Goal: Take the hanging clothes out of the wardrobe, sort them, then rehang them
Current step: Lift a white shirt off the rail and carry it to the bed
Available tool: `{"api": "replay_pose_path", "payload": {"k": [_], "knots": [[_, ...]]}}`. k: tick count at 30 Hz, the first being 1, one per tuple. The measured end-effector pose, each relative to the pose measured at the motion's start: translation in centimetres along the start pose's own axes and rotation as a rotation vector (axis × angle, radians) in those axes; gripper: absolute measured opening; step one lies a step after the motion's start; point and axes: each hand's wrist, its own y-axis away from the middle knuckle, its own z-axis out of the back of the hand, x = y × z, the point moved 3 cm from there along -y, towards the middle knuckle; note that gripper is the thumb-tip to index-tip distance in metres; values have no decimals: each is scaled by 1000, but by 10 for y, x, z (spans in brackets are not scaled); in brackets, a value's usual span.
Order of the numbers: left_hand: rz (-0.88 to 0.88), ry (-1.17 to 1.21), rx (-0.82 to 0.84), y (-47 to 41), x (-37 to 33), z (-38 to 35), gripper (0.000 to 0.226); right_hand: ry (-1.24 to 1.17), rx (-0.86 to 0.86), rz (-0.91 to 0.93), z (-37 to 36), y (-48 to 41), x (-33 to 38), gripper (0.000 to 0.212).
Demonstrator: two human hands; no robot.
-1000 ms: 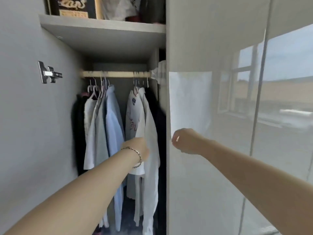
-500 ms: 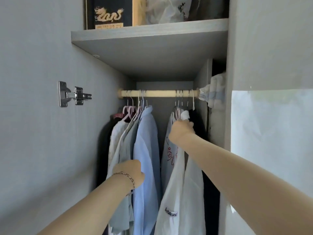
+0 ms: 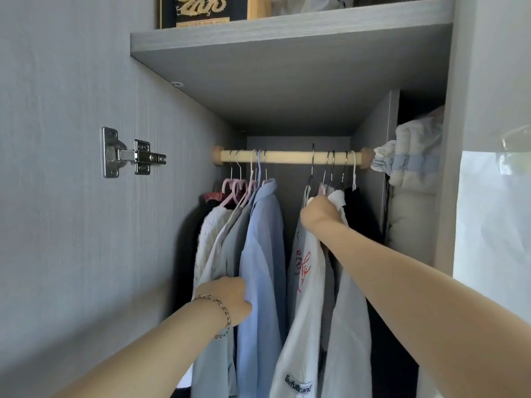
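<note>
A wooden rail (image 3: 287, 156) spans the open wardrobe and carries two bunches of hangers. On the left hang a white knit (image 3: 209, 239), a grey shirt and a light blue shirt (image 3: 261, 254). On the right hang a white printed shirt (image 3: 304, 282), another white shirt (image 3: 347, 326) and dark clothes behind. My left hand (image 3: 230, 297), with a bracelet on the wrist, grips the light blue shirt at its side. My right hand (image 3: 320, 211) grips the collars of the white shirts just under their hangers; its fingers are hidden.
A grey shelf (image 3: 287, 33) sits low above the rail, with a black box (image 3: 201, 10) on it. A metal hinge (image 3: 129, 153) juts from the left side panel. Folded bedding (image 3: 411, 156) fills the compartment on the right, beside a glossy door (image 3: 494, 239).
My view has moved closer to the rail. The right hand came from the door edge up to the white shirts' collars. The left hand moved from the white shirt to the light blue one.
</note>
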Motion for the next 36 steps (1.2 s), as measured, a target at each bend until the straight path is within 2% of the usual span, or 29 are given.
{"api": "replay_pose_path", "payload": {"k": [5, 10, 14, 17, 20, 23, 27, 36], "knots": [[-33, 1, -9, 5, 6, -3, 25, -79, -94, 81, 14, 19, 20, 35], [-37, 22, -11, 13, 6, -7, 27, -46, -22, 176, 24, 60, 14, 40], [-70, 64, 52, 26, -1, -17, 29, -44, 2, 168, 38, 106, 0, 39], [-138, 66, 102, 39, -11, -26, 23, -95, 20, 105, 48, 147, -13, 37], [-223, 70, 129, 61, -24, -42, 21, -84, -17, 16, 63, 196, -33, 23], [-309, 36, 151, 93, -42, -67, 24, -19, -29, -91, 74, 258, -66, 25], [-441, 21, 241, 157, -76, -97, 20, 57, -25, -204, 101, 353, -110, 23], [-775, -10, 369, 349, -186, -157, 17, 81, -251, -459, 214, 571, -187, 12]]}}
